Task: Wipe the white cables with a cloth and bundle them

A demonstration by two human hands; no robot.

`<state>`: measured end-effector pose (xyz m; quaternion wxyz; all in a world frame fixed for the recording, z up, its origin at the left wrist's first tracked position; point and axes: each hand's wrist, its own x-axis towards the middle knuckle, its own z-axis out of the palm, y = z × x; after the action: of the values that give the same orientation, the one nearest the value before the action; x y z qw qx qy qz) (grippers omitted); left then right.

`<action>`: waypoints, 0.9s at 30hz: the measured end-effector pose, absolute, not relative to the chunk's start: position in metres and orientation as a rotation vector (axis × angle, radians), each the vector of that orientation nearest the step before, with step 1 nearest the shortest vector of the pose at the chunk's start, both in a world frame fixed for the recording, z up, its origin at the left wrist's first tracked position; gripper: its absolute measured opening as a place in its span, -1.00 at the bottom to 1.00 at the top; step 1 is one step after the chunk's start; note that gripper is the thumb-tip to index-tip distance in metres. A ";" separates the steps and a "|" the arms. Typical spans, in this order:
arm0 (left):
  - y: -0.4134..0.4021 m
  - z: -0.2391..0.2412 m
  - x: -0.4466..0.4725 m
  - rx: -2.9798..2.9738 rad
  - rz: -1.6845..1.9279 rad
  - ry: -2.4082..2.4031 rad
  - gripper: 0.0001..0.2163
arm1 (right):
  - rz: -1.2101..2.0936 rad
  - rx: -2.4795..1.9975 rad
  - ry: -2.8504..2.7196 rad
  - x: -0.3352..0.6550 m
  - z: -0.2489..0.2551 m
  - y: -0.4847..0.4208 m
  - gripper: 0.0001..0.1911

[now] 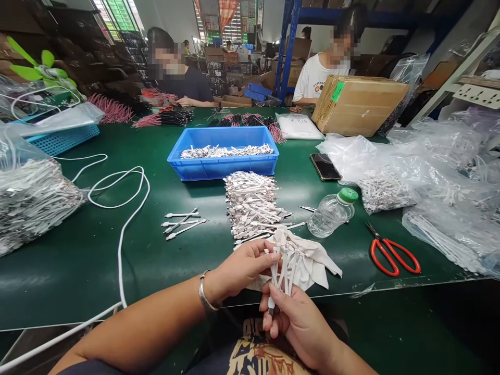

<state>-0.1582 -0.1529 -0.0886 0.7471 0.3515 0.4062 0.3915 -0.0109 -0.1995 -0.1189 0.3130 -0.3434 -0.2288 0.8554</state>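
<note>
Head view: the left hand (242,268), a bangle (207,294) on its wrist, was curled nearly shut, its fingers pinching the top of a bunch of short white cables (285,271). The right hand (299,325) was closed around the bunch's lower part, with one connector poking out below. The bunch was held over a crumpled white cloth (316,265) near the edge of the green worktop (89,276). At 12 o'clock from the hands lay a long heap of similar cables (252,203), and beyond it a blue tray (222,169) held more. Four loose cables (183,223) sat at 10 o'clock, a long white cord (121,245) curved past them, and a bulging plastic bag of cables (35,203) lay at 9 o'clock. A plastic bottle (332,214) lay at 2 o'clock, and red scissors (390,255) at 3 o'clock. Farther off were a phone (325,166) and a cardboard carton (359,107). One co-worker (179,78) and another co-worker (322,78) sat across the worktop.
</note>
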 end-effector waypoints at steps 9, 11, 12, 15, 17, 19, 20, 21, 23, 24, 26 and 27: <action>-0.155 -0.083 -0.155 0.691 0.841 0.920 -0.74 | 2.236 -0.852 -0.561 -0.017 -0.121 -0.197 -0.62; -0.155 -0.082 -0.155 0.703 0.833 0.943 -0.74 | 2.233 -0.861 -0.571 -0.017 -0.121 -0.197 -0.60; -0.155 -0.082 -0.155 0.708 0.836 0.951 -0.73 | 2.231 -0.865 -0.576 -0.017 -0.121 -0.197 -0.60; -0.155 -0.083 -0.156 0.708 0.849 0.964 -0.72 | 2.222 -0.866 -0.579 -0.017 -0.120 -0.197 -0.59; -0.156 -0.084 -0.156 0.697 0.855 0.960 -0.72 | 2.219 -0.864 -0.577 -0.017 -0.120 -0.197 -0.58; -0.157 -0.086 -0.156 0.681 0.868 0.958 -0.71 | 2.221 -0.861 -0.577 -0.017 -0.120 -0.197 -0.58; -0.157 -0.086 -0.157 0.675 0.875 0.960 -0.71 | 2.221 -0.862 -0.577 -0.017 -0.120 -0.197 -0.58; -0.157 -0.087 -0.157 0.669 0.883 0.961 -0.71 | 2.221 -0.862 -0.577 -0.018 -0.120 -0.197 -0.58; -0.157 -0.087 -0.157 0.663 0.898 0.957 -0.71 | 2.218 -0.862 -0.579 -0.018 -0.121 -0.197 -0.58; -0.157 -0.087 -0.157 0.663 0.903 0.951 -0.72 | 2.216 -0.862 -0.581 -0.018 -0.121 -0.197 -0.58; -0.157 -0.087 -0.157 0.665 0.895 0.930 -0.73 | 2.210 -0.861 -0.582 -0.018 -0.120 -0.197 -0.59; -0.156 -0.087 -0.158 0.671 0.882 0.915 -0.74 | 2.208 -0.863 -0.579 -0.018 -0.120 -0.197 -0.60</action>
<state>-0.1576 -0.1565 -0.0871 0.7528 0.3073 0.4190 0.4040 -0.0179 -0.1967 -0.1201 0.3433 -0.3321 -0.2229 0.8498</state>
